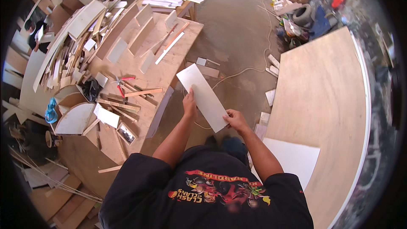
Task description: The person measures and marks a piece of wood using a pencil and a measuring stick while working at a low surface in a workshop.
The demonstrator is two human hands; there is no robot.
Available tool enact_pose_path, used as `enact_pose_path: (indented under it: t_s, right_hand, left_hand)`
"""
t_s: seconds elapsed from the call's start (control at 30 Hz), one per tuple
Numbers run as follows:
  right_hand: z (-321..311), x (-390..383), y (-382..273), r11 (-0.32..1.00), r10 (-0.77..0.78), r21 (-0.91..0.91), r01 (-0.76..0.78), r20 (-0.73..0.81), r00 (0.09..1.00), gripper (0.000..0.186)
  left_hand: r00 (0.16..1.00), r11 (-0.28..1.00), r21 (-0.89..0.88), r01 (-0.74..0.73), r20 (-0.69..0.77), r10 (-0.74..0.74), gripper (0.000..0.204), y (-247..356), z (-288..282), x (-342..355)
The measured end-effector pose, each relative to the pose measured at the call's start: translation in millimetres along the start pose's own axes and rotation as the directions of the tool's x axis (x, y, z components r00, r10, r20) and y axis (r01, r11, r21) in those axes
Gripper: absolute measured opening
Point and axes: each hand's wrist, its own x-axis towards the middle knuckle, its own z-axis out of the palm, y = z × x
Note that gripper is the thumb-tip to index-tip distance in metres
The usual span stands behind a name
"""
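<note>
A pale rectangular board [202, 97] is held out in front of me above the floor, slanting from upper left to lower right. My left hand [190, 103] grips its left long edge near the middle, thumb lying on the face. At the lower right corner my right hand [235, 120] pinches the board, thumb on top. The fingers under the board are hidden. Left of the board stands a plywood worktable [169, 72], its near edge a little way from my left hand.
The worktable carries wood strips, red-handled pliers [121, 89], upright panels [142, 36] and a heap of offcuts [80, 46]. A large plywood sheet [318, 101] lies to the right, a white panel [292, 161] beside it. A cord [241, 73] crosses the floor. Another person [38, 34] is far left.
</note>
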Motion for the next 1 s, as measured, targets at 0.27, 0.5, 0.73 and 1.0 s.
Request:
enact_pose_path:
  t_s: [0.27,0.5,0.73,1.0]
  right_hand:
    - [-50,166,-61,0.978,0.016,-0.206,0.028,0.205,0.979,0.027]
    - [-51,339,-145,0.678,-0.208,-0.638,0.365,0.309,0.928,0.035]
    - [10,454,-235,0.362,-0.245,-0.694,0.623,0.573,0.782,0.034]
    - [60,530,-275,0.055,-0.212,-0.685,0.726,0.703,0.679,0.037]
  left_hand:
    - [0.968,0.970,-0.222,-0.098,-0.246,0.041,0.046,28,31,93]
    - [0.854,0.965,-0.196,-0.176,-0.517,0.051,0.043,45,32,159]
    - [0.730,0.942,-0.247,-0.228,-0.683,-0.003,0.044,27,30,182]
    - [0.642,0.866,-0.450,-0.217,-0.734,-0.221,0.053,38,45,209]
